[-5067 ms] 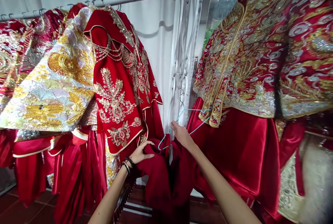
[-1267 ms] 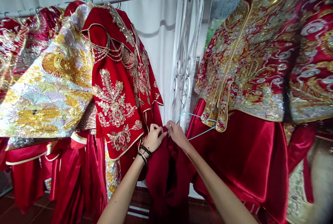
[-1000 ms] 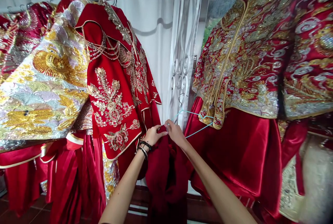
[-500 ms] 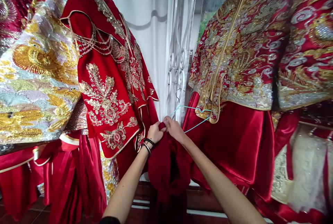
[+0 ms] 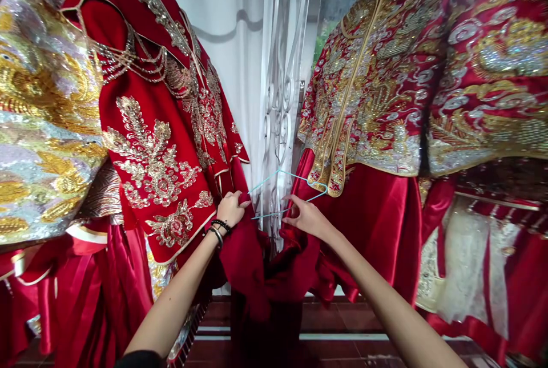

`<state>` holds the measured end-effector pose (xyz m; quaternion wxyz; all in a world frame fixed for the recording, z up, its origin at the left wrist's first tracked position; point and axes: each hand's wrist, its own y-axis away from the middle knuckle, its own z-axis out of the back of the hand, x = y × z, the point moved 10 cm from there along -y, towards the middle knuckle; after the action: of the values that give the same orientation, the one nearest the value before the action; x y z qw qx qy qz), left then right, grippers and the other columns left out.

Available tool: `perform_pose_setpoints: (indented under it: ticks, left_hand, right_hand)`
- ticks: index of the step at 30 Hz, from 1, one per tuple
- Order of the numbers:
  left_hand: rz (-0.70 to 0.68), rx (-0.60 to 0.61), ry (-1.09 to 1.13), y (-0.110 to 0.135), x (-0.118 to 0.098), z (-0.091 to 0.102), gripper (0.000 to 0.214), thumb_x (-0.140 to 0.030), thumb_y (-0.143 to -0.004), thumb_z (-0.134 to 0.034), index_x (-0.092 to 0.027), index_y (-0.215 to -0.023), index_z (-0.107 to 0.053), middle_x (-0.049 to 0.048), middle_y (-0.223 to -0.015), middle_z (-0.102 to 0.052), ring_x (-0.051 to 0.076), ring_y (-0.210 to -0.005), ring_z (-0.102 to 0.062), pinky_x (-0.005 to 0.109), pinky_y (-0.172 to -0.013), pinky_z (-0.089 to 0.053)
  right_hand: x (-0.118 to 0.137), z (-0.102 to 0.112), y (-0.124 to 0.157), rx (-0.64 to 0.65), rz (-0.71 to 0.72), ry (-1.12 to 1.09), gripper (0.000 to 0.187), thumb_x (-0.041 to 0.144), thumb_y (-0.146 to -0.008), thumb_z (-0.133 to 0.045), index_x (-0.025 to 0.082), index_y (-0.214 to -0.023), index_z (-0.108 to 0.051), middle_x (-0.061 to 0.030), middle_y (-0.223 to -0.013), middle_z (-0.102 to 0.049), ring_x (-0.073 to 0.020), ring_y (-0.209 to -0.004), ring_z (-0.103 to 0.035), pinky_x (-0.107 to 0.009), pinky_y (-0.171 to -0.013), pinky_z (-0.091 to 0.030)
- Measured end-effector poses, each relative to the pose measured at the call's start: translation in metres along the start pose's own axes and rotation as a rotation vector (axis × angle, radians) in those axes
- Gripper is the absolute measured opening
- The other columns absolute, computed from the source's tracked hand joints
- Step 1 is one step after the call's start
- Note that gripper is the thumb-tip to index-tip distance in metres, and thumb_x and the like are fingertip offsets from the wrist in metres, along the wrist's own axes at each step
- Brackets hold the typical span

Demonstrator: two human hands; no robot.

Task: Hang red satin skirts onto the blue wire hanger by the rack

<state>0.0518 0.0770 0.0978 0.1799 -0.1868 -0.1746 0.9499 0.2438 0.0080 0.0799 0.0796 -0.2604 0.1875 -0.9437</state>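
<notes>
White curtain (image 5: 226, 54) and a white scrollwork post (image 5: 280, 71) stood behind a light-blue hanger (image 5: 295, 174), whose bare hook pointed upward. Dark reddish tiles (image 5: 351, 318) showed below the hanger.

At the hanger's left end, the left hand (image 5: 232, 209) gripped the edge of a dark red garment (image 5: 244, 259) between thumb and fingers; black and silver bracelets (image 5: 219, 230) circled that wrist. Beneath the hanger the garment hung in loose folds; whether any of it was fastened to the wire could not be told. The right hand (image 5: 302, 215) held the hanger's lower wire, its fingertips spread apart around it.

Left of the hanger hung a red jacket (image 5: 145, 145) with bead strands and metallic embroidery, and farther left, a pale sequined garment (image 5: 43, 145). Right of the hanger hung a gold-and-silver embroidered jacket (image 5: 372, 88) above a red satin skirt (image 5: 368, 214).
</notes>
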Motion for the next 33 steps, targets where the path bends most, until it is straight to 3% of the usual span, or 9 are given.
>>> perform_pose_setpoints:
  ticks: [6,12,17,19,22,25,29,33]
  left_hand:
    - [-0.003,-0.043,0.019,0.000,-0.005,-0.012,0.024,-0.036,-0.083,-0.043,-0.018,-0.094,-0.054,0.0077,-0.087,-0.060,0.021,-0.084,-0.059,0.026,-0.065,-0.041]
    - [0.062,-0.113,-0.085,0.004,-0.011,-0.012,0.023,-0.035,-0.085,-0.038,-0.019,-0.096,-0.051,0.0088,-0.085,-0.065,0.025,-0.078,-0.062,0.029,-0.058,-0.038]
    - [0.042,-0.128,-0.123,0.008,-0.018,-0.007,0.023,-0.035,-0.084,-0.039,-0.018,-0.096,-0.052,0.0095,-0.086,-0.065,0.026,-0.077,-0.062,0.029,-0.057,-0.038]
    - [0.046,-0.117,-0.123,0.008,-0.018,-0.007,0.024,-0.035,-0.084,-0.039,-0.019,-0.096,-0.052,0.0097,-0.087,-0.065,0.025,-0.078,-0.062,0.029,-0.058,-0.039]
    - [0.049,-0.105,-0.125,0.008,-0.017,-0.008,0.024,-0.036,-0.084,-0.039,-0.019,-0.095,-0.052,0.0096,-0.087,-0.065,0.025,-0.078,-0.062,0.029,-0.058,-0.039]
    - [0.037,-0.118,-0.126,0.008,-0.018,-0.009,0.024,-0.035,-0.083,-0.039,-0.019,-0.095,-0.052,0.0092,-0.086,-0.065,0.025,-0.078,-0.062,0.029,-0.058,-0.038]
    - [0.034,-0.128,-0.112,0.009,-0.018,-0.011,0.025,-0.035,-0.083,-0.039,-0.019,-0.099,-0.051,0.0090,-0.085,-0.066,0.026,-0.078,-0.062,0.029,-0.057,-0.038]
    - [0.048,-0.120,-0.121,0.011,-0.018,-0.014,0.027,-0.037,-0.083,-0.038,-0.018,-0.099,-0.050,0.0093,-0.081,-0.065,0.026,-0.076,-0.062,0.029,-0.057,-0.037]
  right_hand:
    - [-0.030,-0.015,0.028,0.252,0.017,-0.017,0.014,0.027,-0.068,-0.059,0.022,-0.078,-0.067,-0.0009,-0.078,-0.064,-0.0141,-0.073,-0.058,-0.024,-0.066,-0.041]
    - [-0.060,-0.017,0.045,0.298,-0.229,0.252,0.029,0.046,-0.054,-0.070,0.025,-0.075,-0.068,-0.0054,-0.087,-0.065,-0.0250,-0.084,-0.059,-0.030,-0.063,-0.041]
    - [-0.077,-0.028,0.057,0.386,-0.454,0.441,0.038,0.051,-0.051,-0.071,0.017,-0.069,-0.066,-0.0144,-0.092,-0.064,-0.0340,-0.085,-0.060,-0.041,-0.065,-0.044]
    - [-0.081,-0.034,0.058,0.402,-0.484,0.485,0.037,0.043,-0.046,-0.075,0.017,-0.071,-0.065,-0.0151,-0.090,-0.064,-0.0361,-0.085,-0.061,-0.043,-0.065,-0.044]
    - [-0.079,-0.038,0.058,0.394,-0.453,0.504,0.035,0.026,-0.047,-0.075,0.019,-0.079,-0.064,-0.0130,-0.090,-0.064,-0.0342,-0.084,-0.061,-0.041,-0.065,-0.044]
    - [-0.076,-0.034,0.062,0.386,-0.386,0.473,0.034,0.022,-0.055,-0.068,0.022,-0.088,-0.061,-0.0093,-0.087,-0.064,-0.0289,-0.082,-0.061,-0.035,-0.063,-0.043]
    - [-0.069,-0.029,0.069,0.363,-0.219,0.340,0.042,0.011,-0.062,-0.054,0.028,-0.100,-0.056,-0.0030,-0.090,-0.062,-0.0199,-0.082,-0.059,-0.027,-0.064,-0.040]
    - [-0.071,-0.034,0.079,0.350,-0.115,0.177,0.034,0.008,-0.067,-0.046,0.026,-0.089,-0.063,-0.0015,-0.089,-0.061,-0.0159,-0.084,-0.057,-0.025,-0.071,-0.041]
